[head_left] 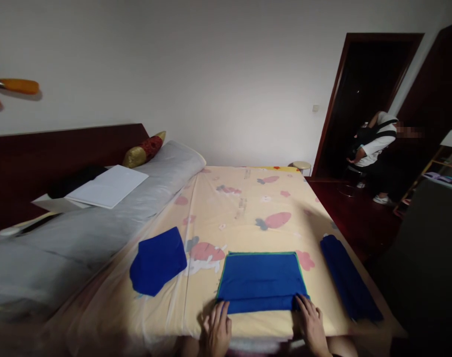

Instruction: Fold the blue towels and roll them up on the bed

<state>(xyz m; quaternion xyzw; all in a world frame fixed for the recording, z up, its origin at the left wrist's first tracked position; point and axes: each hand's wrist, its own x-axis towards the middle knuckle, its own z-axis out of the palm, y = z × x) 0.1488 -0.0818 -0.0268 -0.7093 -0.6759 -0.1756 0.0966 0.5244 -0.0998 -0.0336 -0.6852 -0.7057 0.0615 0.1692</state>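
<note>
A blue cloth (261,275) with green edging lies spread on the bed close in front of me. Its near side is turned over into a narrow flat fold. At the near left corner, my left hand (217,328) has its fingers curled on the fold, thumb underneath or at the side. My right hand (312,321) grips the near right corner in the same way. To the left lies another piece of blue cloth (159,260), loosely folded. A long blue rolled cloth (348,277) rests along the bed's right edge.
The bed carries a cream sheet (211,213) with carrot prints. On its left are a grey quilt (166,171), a white board (108,186) and a red-gold cushion (146,149). A person (376,141) sits by the doorway; a dark cabinet (430,248) stands right.
</note>
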